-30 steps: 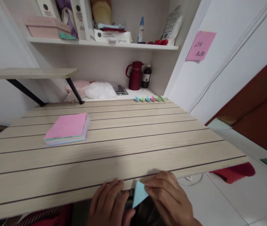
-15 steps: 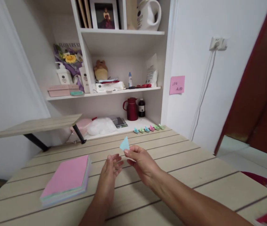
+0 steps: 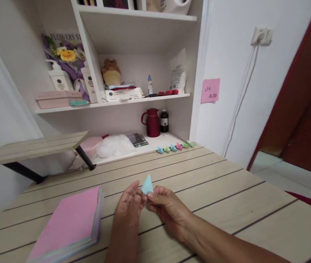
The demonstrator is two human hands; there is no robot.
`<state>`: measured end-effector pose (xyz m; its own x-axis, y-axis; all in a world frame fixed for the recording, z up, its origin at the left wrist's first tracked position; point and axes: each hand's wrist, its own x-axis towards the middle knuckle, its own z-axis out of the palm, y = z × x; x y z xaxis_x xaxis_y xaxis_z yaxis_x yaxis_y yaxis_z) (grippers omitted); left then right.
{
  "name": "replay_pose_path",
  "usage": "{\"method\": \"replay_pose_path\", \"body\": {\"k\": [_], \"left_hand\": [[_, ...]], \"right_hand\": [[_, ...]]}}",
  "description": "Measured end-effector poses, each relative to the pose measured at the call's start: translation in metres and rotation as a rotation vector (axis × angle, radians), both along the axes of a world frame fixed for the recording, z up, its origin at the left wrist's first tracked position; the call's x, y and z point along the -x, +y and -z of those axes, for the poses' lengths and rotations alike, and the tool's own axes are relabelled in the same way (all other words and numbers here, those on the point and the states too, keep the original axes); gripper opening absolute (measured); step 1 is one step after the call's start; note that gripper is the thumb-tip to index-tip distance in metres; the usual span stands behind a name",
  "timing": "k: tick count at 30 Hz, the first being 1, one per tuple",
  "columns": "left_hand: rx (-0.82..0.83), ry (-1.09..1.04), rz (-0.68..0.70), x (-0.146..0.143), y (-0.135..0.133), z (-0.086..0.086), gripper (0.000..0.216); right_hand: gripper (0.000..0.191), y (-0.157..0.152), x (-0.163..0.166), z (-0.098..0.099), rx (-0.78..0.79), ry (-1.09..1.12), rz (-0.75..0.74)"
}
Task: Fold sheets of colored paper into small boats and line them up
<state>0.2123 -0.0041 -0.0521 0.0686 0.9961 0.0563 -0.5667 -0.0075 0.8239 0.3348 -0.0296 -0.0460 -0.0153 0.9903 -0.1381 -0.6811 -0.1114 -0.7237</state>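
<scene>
A small light-blue folded paper triangle [image 3: 147, 185] stands point-up above the wooden slatted table [image 3: 212, 190]. My right hand [image 3: 166, 209] pinches its lower right edge. My left hand [image 3: 129, 205] has its fingers closed against the triangle's lower left side, touching it. A stack of coloured square paper [image 3: 68, 224], pink on top, lies to the left of my hands. Several small folded paper pieces [image 3: 174, 147] in blue, green and pink sit in a row at the table's far edge.
White shelves behind hold a red thermos jug [image 3: 152, 122], a dark bottle [image 3: 164, 121], a white plastic bag [image 3: 114, 145], boxes and bottles. A raised wooden shelf [image 3: 32, 146] juts over the table's left. A pink note [image 3: 210, 90] hangs on the wall.
The hands rose from the table's near edge with the blue triangle. Since half a second ago my left hand has closed in on the triangle, and the view has tilted slightly down.
</scene>
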Motion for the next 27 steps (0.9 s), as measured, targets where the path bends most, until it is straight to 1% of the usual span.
{"method": "replay_pose_path", "body": {"k": [3,6,10,15,17,19,22,24,27], "left_hand": [[-0.007,0.047,0.017,0.000,-0.006,-0.003,0.044],[0.007,0.069,0.008,0.001,-0.013,-0.008,0.041],[0.019,0.140,0.028,0.004,-0.018,-0.012,0.034],[0.041,0.221,0.063,0.007,-0.020,-0.016,0.030],[0.050,0.247,0.081,0.009,-0.022,-0.017,0.027],[0.062,0.220,0.115,0.012,-0.023,-0.016,0.028],[0.082,0.092,0.184,0.016,-0.021,-0.012,0.035],[0.109,0.003,0.228,0.018,-0.020,-0.009,0.034],[0.146,-0.062,0.274,0.016,-0.020,-0.007,0.028]], "right_hand": [[0.034,-0.004,0.005,-0.001,-0.014,0.011,-0.029],[0.033,-0.009,0.009,-0.003,-0.044,0.022,-0.059],[0.035,-0.014,0.010,-0.009,-0.135,0.004,-0.077],[0.040,-0.016,0.008,-0.011,-0.215,-0.131,-0.051],[0.044,-0.015,0.005,-0.010,-0.257,-0.234,-0.036],[0.044,-0.015,0.001,-0.010,-0.300,-0.391,0.018],[0.036,-0.016,-0.007,-0.013,-0.369,-0.573,0.107],[0.033,-0.017,-0.011,-0.016,-0.391,-0.581,0.102],[0.040,-0.017,-0.015,-0.020,-0.389,-0.518,0.023]]}}
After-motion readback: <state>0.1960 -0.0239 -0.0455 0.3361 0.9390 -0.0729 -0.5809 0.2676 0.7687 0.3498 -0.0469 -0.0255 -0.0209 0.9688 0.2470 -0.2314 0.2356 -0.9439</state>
